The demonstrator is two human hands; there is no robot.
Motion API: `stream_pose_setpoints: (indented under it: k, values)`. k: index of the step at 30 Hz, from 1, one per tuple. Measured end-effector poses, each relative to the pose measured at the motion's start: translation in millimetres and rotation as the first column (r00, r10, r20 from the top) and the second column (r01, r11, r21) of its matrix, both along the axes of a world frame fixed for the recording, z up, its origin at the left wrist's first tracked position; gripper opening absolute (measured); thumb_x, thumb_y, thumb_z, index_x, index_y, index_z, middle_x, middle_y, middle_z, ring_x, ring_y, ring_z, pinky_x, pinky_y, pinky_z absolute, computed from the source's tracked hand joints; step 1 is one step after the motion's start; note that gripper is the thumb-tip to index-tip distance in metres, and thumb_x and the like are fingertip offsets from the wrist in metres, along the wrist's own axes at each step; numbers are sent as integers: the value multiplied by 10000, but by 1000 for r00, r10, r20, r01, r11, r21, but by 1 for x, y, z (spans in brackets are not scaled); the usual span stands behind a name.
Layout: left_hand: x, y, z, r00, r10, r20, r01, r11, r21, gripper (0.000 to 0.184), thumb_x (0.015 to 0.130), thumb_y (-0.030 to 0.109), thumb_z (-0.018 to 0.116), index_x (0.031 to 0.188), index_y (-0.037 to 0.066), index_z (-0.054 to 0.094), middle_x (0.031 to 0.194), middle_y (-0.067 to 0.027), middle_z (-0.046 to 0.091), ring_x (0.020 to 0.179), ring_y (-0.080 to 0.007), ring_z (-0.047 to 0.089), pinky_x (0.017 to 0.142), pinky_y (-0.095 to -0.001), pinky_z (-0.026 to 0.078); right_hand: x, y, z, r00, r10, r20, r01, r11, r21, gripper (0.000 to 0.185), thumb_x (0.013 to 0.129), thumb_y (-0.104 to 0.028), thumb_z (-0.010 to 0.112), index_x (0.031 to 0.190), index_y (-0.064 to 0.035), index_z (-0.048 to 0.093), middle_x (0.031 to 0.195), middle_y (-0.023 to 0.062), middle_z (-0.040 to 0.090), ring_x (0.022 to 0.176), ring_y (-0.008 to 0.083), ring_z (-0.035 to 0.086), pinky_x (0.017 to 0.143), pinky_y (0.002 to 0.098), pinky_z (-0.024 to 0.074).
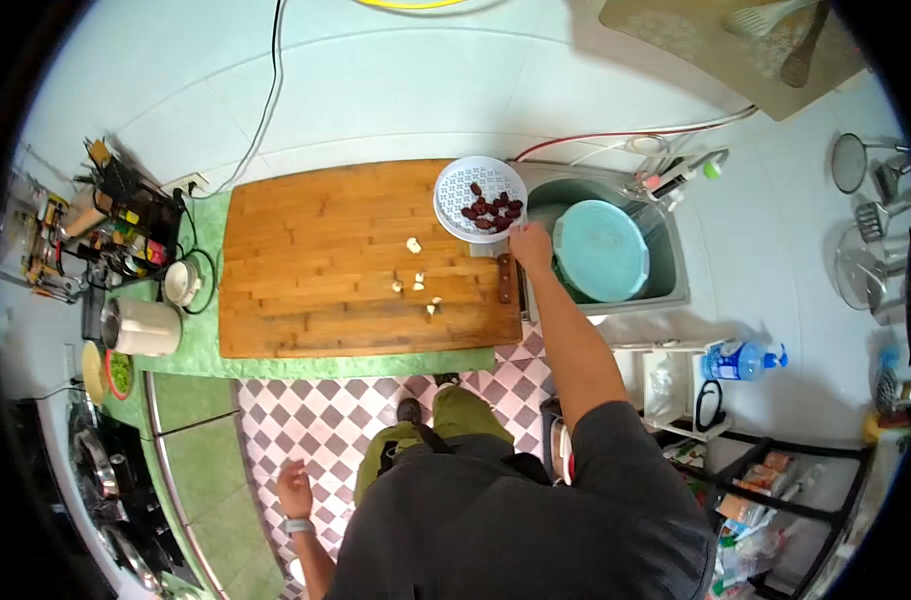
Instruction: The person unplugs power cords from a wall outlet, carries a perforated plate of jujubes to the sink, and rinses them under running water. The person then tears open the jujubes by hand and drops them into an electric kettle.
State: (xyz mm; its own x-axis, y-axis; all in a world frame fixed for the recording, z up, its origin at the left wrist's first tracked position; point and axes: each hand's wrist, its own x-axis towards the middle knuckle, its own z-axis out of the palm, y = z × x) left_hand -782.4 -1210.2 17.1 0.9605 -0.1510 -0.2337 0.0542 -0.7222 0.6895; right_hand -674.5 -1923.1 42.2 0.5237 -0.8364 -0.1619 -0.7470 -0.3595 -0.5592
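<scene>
My right hand [531, 247] is at the lower right edge of a white patterned colander [456, 205] that holds several dark red pieces; its fingers look closed, and what they grip is too small to make out. Under that hand, a knife with a brown wooden handle [506, 278] lies at the right end of the wooden cutting board [306, 250]. Several small pale pieces [414, 244] are scattered on the middle of the board. Low on the left, my left hand [295, 490] hangs over the tiled floor with its fingers apart and nothing in it.
A turquoise basin [603, 250] sits in the metal sink [676, 285], with the faucet [681, 178] behind. At the left are a cream container [148, 327], a white bowl [182, 283] and a dish of green pieces [120, 374]. A blue soap bottle [736, 361] stands right.
</scene>
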Motion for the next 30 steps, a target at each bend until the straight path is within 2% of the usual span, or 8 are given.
stream_pose_setpoints:
  k: [3, 7, 10, 16, 18, 20, 24, 30]
  values:
    - [-24, -2, 12, 976, 206, -76, -209, 978, -23, 267, 870, 22, 609, 1125, 14, 687, 1064, -118, 718, 910, -199, 699, 763, -295, 562, 33, -11, -16, 998, -69, -11, 69, 998, 2, 575, 890, -424, 646, 1075, 117, 589, 1061, 329, 658, 1067, 431, 644, 911, 509, 501]
    - [-47, -15, 28, 961, 262, -83, -261, 965, 30, 273, 872, -1, 606, 1133, 7, 687, 1058, -117, 715, 935, -194, 698, 765, -292, 559, 45, -42, -83, 998, -68, 5, 68, 992, -109, 359, 881, -249, 597, 961, 101, 600, 806, 265, 685, 704, 381, 700, 701, 442, 564]
    - [-52, -19, 29, 914, 359, -189, -358, 933, 41, 251, 892, 18, 595, 1125, 18, 688, 1079, -110, 710, 954, -198, 693, 781, -293, 555, 46, -44, -81, 990, -105, 94, 88, 981, 172, 249, 863, -155, 557, 896, 87, 607, 630, 203, 655, 514, 294, 663, 577, 398, 560]
    - [-36, -25, 38, 912, 362, -194, -355, 932, 71, 251, 883, 24, 607, 1121, 28, 684, 1099, -126, 704, 995, -209, 690, 799, -301, 562, 54, -28, -59, 1000, 11, -6, -9, 969, 245, 239, 861, -154, 549, 823, 75, 608, 612, 165, 646, 527, 268, 657, 531, 391, 520]
    - [-29, -9, 26, 915, 359, -185, -365, 931, 4, 273, 874, -3, 610, 1137, 23, 680, 1123, -118, 700, 991, -206, 690, 806, -304, 560, 55, -45, -110, 991, 113, 70, -105, 988, -109, 248, 866, -179, 552, 878, 66, 589, 609, 162, 644, 523, 271, 645, 518, 395, 503]
    - [-20, 23, 4, 929, 321, -185, -327, 945, 3, 291, 874, -8, 604, 1154, 16, 677, 1135, -118, 697, 995, -208, 687, 818, -302, 560, 61, -11, -77, 978, 12, 206, -7, 1000, -24, 271, 881, -169, 617, 972, 74, 541, 777, 216, 657, 650, 363, 667, 611, 461, 534]
    - [21, 67, -9, 923, 286, -256, -285, 958, 41, 294, 882, -13, 587, 1166, -3, 664, 1145, -121, 691, 1001, -203, 683, 823, -310, 560, 79, 85, 19, 978, -15, 208, -28, 979, 200, 285, 893, -190, 619, 1008, 49, 514, 789, 226, 657, 657, 340, 679, 623, 469, 532]
    - [95, 153, -49, 982, 99, -164, -135, 966, -222, 271, 904, -20, 573, 1166, 3, 640, 1127, -105, 687, 941, -169, 674, 803, -297, 553, 109, 236, 2, 955, 128, 268, -156, 984, 86, 284, 915, -176, 613, 1007, 58, 484, 767, 200, 646, 625, 315, 676, 595, 431, 533]
